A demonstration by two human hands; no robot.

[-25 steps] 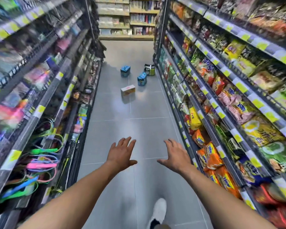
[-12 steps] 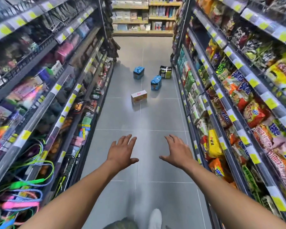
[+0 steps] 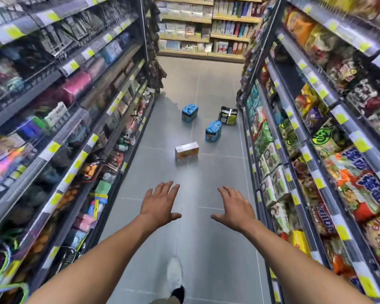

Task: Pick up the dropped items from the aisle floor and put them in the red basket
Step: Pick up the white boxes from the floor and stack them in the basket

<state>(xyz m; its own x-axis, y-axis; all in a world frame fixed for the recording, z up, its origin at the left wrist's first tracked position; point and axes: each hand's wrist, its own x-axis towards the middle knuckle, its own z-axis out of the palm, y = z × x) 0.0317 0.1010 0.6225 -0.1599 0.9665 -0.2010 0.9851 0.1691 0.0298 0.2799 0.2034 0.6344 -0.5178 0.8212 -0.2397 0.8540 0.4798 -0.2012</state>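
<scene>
- Four dropped items sit on the grey tiled aisle floor (image 3: pixel 217 172); nearest is a white-and-orange rectangular cardboard carton (image 3: pixel 187 150), lying on a long side.
- Just beyond the carton, to its right, stands a blue film-wrapped pack (image 3: pixel 213 130); a second blue film-wrapped pack (image 3: pixel 189 112) and a black-and-yellow-green pack (image 3: pixel 228 115) stand farther beyond.
- That carton looks light and stiff: grasp across its long faces. Packs look soft and slippery: clasp their sides.
- Both the left hand (image 3: pixel 160 205) and the right hand (image 3: pixel 235 208) hover short of the carton, fingers spread, empty.
- No red basket shows; item labels are too blurred to read.
</scene>
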